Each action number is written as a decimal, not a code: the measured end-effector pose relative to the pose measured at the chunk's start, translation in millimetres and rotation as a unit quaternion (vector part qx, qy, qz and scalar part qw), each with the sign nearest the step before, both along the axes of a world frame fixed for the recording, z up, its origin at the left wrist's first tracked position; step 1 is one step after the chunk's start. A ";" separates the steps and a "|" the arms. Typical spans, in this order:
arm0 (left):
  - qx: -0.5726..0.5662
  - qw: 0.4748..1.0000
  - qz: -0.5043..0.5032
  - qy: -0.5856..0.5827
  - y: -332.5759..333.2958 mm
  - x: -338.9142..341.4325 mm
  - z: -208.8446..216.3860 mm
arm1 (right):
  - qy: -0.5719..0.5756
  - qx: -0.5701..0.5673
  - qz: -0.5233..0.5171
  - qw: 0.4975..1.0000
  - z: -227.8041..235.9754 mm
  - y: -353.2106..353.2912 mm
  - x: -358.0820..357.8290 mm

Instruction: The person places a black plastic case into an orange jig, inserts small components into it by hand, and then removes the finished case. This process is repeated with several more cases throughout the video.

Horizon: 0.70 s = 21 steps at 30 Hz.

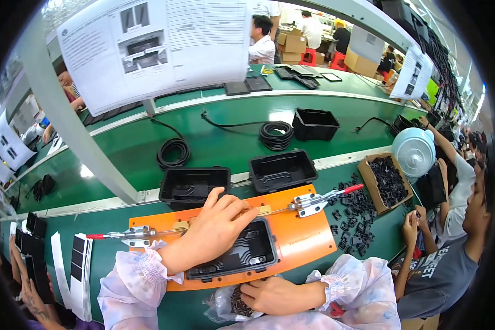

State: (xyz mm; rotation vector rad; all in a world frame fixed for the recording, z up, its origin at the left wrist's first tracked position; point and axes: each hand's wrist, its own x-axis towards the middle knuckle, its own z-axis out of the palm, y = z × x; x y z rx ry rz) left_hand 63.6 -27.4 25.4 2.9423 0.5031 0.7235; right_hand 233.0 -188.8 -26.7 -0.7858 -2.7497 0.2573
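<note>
An orange fixture board (308, 234) lies before me, with a black plastic box (264, 242) set in it, its open side up. My left hand (217, 223) rests across the box, fingers stretched toward its far edge and touching nothing I can clearly make out. Near the board's front edge, my right hand (269, 294) has its fingers curled into a clear plastic bag (217, 308) of small dark screws (239, 302); what its fingertips pinch is hidden. Red-handled toggle clamps stand at either end of the board, a left clamp (135, 235) and a right clamp (311, 204).
Behind the board sit two black boxes (195, 184) (283, 170). Coiled black cables (276, 136) and another box (315, 125) lie on the green belt. At right are loose black clips (355, 220), a carton (388, 184), a light-blue fan (413, 152) and a co-worker (445, 258). White label strips (81, 275) lie left.
</note>
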 end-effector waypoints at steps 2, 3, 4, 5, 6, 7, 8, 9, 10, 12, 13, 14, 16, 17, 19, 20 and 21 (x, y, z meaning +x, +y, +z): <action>-0.008 1.000 -0.010 0.002 -0.3 6.4 -6.0 | -0.001 -0.024 -0.004 1.000 3.3 -2.6 6.1; -0.014 1.000 -0.018 0.002 -0.3 9.7 -8.6 | -0.003 -0.046 -0.007 0.999 6.4 -4.6 9.6; -0.015 1.000 -0.021 0.003 -1.4 9.5 -8.5 | -0.002 -0.047 -0.010 0.999 15.3 -4.2 14.5; -0.004 1.000 -0.018 0.004 -2.1 8.3 -7.3 | 0.061 -0.074 -0.015 0.995 29.3 -0.7 22.9; 0.006 1.000 -0.017 0.004 -3.0 8.1 -7.6 | 0.123 -0.101 -0.021 0.987 40.9 3.1 32.7; 0.004 1.000 -0.017 0.006 -3.5 6.8 -8.1 | 0.197 -0.132 -0.070 0.969 48.2 8.2 41.9; -0.007 1.000 -0.008 -0.007 -3.2 5.7 -8.5 | 0.198 -0.008 -0.123 0.972 57.1 20.3 49.7; -0.018 1.000 0.002 -0.020 -1.7 5.1 -10.1 | 0.263 -0.020 -0.192 0.945 52.1 35.1 57.0; -0.022 1.000 0.016 -0.015 -1.1 0.9 -10.2 | 0.315 -0.017 -0.253 0.915 52.6 57.5 57.3; -0.024 0.999 0.016 -0.024 0.1 -1.5 -9.8 | 0.363 -0.047 -0.303 0.880 42.6 86.5 58.5; -0.026 0.999 0.011 -0.034 0.9 0.8 -9.1 | 0.361 -0.044 -0.306 0.880 37.2 92.6 60.9; -0.025 0.999 0.007 -0.037 -0.2 2.6 -8.6 | 0.338 -0.002 -0.290 0.895 32.3 97.3 63.4; -0.040 0.999 0.010 -0.035 -2.3 1.4 -9.3 | 0.277 0.102 -0.247 0.923 29.9 100.1 62.5; -0.040 0.999 0.008 -0.035 -1.8 0.9 -8.5 | 0.278 0.102 -0.249 0.922 28.7 100.2 62.4; -0.028 0.999 0.004 -0.030 -1.8 3.0 -6.0 | 0.193 0.217 -0.201 0.936 27.8 94.9 67.2; -0.031 0.999 -0.005 -0.032 -2.5 2.5 -4.1 | 0.174 0.249 -0.173 0.937 27.0 94.6 67.5; -0.030 0.999 -0.008 -0.034 -1.7 7.7 -3.7 | 0.160 0.252 -0.192 0.935 27.0 92.9 73.0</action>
